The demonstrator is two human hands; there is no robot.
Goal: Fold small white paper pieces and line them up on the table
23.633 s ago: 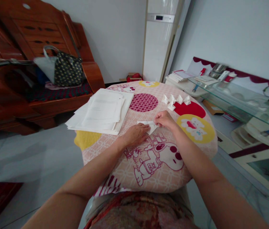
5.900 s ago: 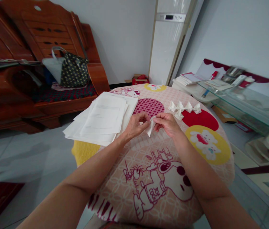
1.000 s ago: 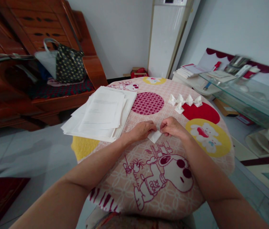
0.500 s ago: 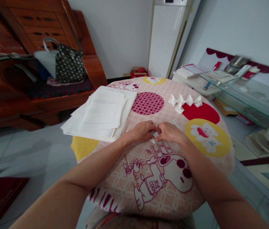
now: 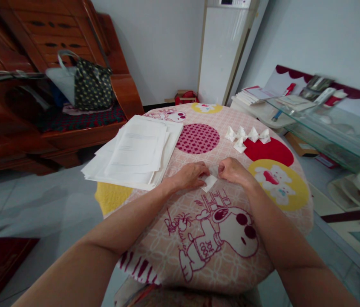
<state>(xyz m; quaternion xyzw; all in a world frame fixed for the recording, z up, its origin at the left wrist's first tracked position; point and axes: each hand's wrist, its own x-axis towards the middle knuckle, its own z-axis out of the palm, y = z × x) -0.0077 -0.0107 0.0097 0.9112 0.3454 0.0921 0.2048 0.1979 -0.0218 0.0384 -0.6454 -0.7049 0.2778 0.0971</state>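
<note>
A small folded white piece of paper (image 5: 210,183) lies on the patterned tablecloth in front of me, one corner pointing toward me. My left hand (image 5: 191,175) has its fingers bent over the paper's left side, thumb and fingertips pinching it against the cloth. Just right of the paper, a small gap away, my right hand (image 5: 231,169) is curled with its fingers together and nothing visible in them. Beyond the hands, several folded paper pieces (image 5: 240,145) with raised points stand grouped at the table's far right.
A thick stack of white sheets (image 5: 135,147) covers the table's left side. The round table (image 5: 163,238) wears a pink cloth. At right stands a glass-shelved cabinet (image 5: 336,136); at left, a wooden bench (image 5: 128,98) holds a dark patterned bag (image 5: 93,85).
My right hand has let go of the folded paper and moved slightly right and away from me, uncovering more of it. My left hand stays in place on the paper.
</note>
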